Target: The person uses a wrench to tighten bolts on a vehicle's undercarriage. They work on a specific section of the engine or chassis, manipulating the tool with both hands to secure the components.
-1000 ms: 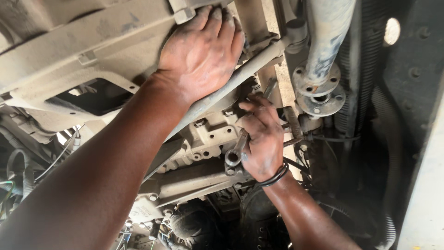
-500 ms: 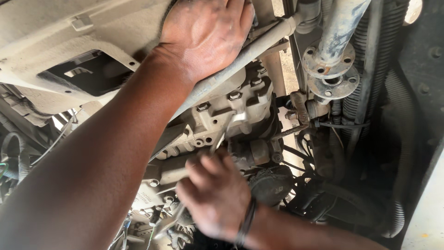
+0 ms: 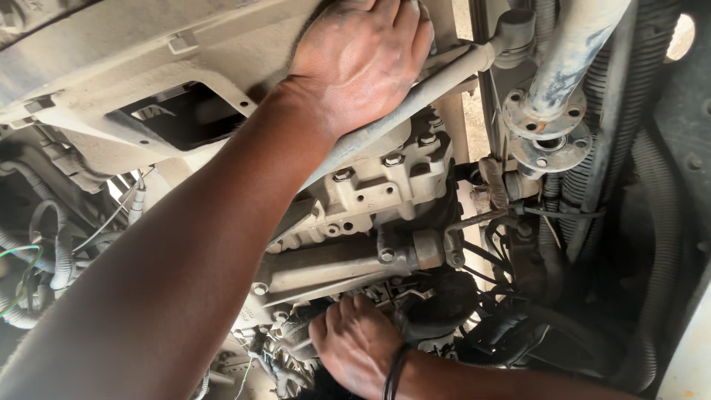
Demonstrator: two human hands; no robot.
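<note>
At nine o'clock, loose hoses [image 3: 44,252] hang beside a dusty metal panel [image 3: 133,52]. At twelve, the left hand [image 3: 359,63] lies spread flat, fingers wrapped over a grey metal rod [image 3: 444,78]. At six, the right hand [image 3: 359,344] curls among dirty engine parts; what it grips cannot be told. At two, a flanged pipe [image 3: 552,111]

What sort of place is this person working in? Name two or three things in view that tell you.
Most likely the underside of a vehicle, seen from below. A dusty bolted gearbox housing, a flanged pipe and bundled hoses and cables fill the view. The left hand braces overhead on a bar; the right hand reaches among the parts.
</note>
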